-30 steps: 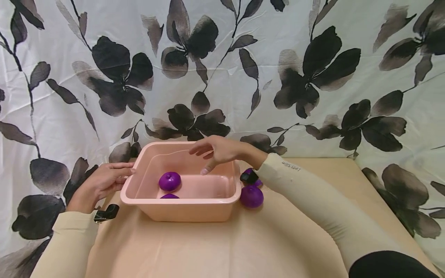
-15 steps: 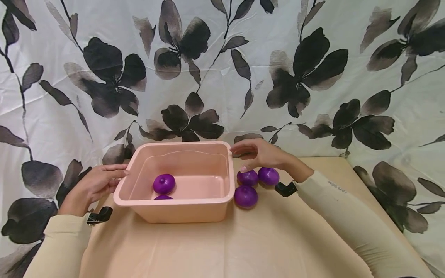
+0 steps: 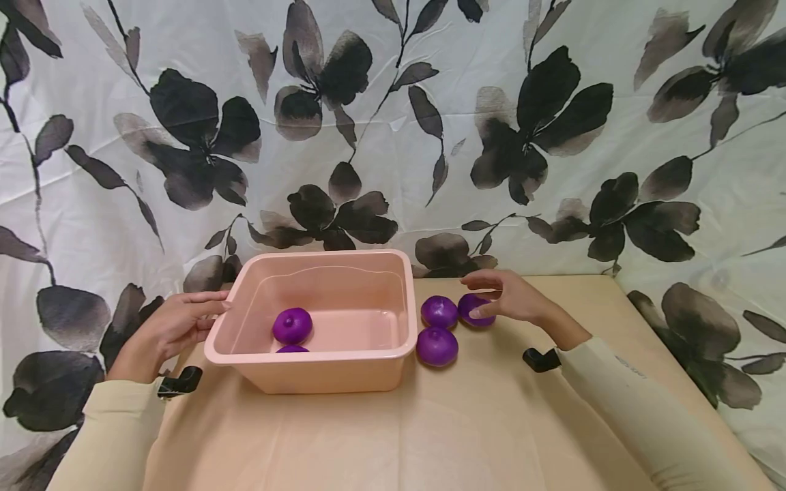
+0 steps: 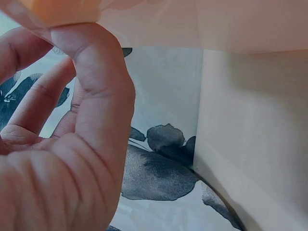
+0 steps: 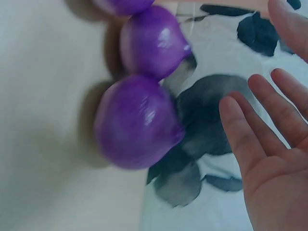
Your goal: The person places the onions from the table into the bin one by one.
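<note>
Fingertips of my left hand (image 3: 166,331) touch the outer left rim of a pink bin (image 3: 310,356); the left wrist view has the thumb (image 4: 98,82) against its edge. A purple ball (image 3: 292,325) lies inside the bin on the left, and a second (image 3: 292,348) is partly hidden by the near rim. Three more purple balls lie beside the bin's right side: one in front (image 3: 437,346), one behind it (image 3: 439,311) and one farther right (image 3: 469,308). My right hand (image 3: 516,298), fingers apart, is over this last one, partly covering it. The right wrist view shows a gap between the hand (image 5: 276,159) and the nearest ball (image 5: 137,122).
A beige-covered table (image 3: 479,416) lies under the bin and balls. Behind it hangs a white cloth (image 3: 430,150) with dark flower prints, which also runs down both sides. Both wrists carry small black devices.
My right hand has moved from over the bin to the right, over the rightmost ball. My left hand has stayed at the bin's rim. The view has shifted slightly.
</note>
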### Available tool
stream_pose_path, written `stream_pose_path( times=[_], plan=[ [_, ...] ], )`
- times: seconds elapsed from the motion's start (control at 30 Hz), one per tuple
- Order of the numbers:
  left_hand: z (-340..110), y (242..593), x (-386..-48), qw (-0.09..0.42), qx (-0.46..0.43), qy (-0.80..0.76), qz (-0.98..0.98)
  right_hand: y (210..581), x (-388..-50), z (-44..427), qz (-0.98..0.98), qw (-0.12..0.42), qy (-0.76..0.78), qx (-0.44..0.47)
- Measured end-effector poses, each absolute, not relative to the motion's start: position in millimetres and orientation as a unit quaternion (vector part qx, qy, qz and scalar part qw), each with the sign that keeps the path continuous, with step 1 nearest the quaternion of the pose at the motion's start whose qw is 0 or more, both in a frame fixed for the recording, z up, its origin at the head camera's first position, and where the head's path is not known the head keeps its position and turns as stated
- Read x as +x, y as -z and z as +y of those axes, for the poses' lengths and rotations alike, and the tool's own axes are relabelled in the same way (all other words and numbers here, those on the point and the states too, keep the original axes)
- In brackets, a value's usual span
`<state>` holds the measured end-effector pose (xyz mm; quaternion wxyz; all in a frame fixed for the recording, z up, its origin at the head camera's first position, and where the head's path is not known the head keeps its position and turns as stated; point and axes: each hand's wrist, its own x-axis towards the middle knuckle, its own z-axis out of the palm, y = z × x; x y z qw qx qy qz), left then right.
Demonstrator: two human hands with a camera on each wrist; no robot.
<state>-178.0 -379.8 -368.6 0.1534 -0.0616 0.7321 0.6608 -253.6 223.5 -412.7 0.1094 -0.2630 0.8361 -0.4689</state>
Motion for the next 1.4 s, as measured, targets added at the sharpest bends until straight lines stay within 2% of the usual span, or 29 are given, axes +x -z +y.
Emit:
stream_pose_path(
  times=[0.27,0.63,1.4],
  plan=[
    [-380,370,-175,0.144,-0.069,-0.651,0.742,444,-264,238,0.873,0.042,0.429,-0.227],
    [-375,369,-173,0.137,-0.070,-0.645,0.749,483,-271,245,0.876,0.064,0.442,-0.181],
    [-369,370,-175,0.131,-0.081,-0.652,0.742,504,-289,248,0.896,0.058,0.415,-0.147]
  ],
)
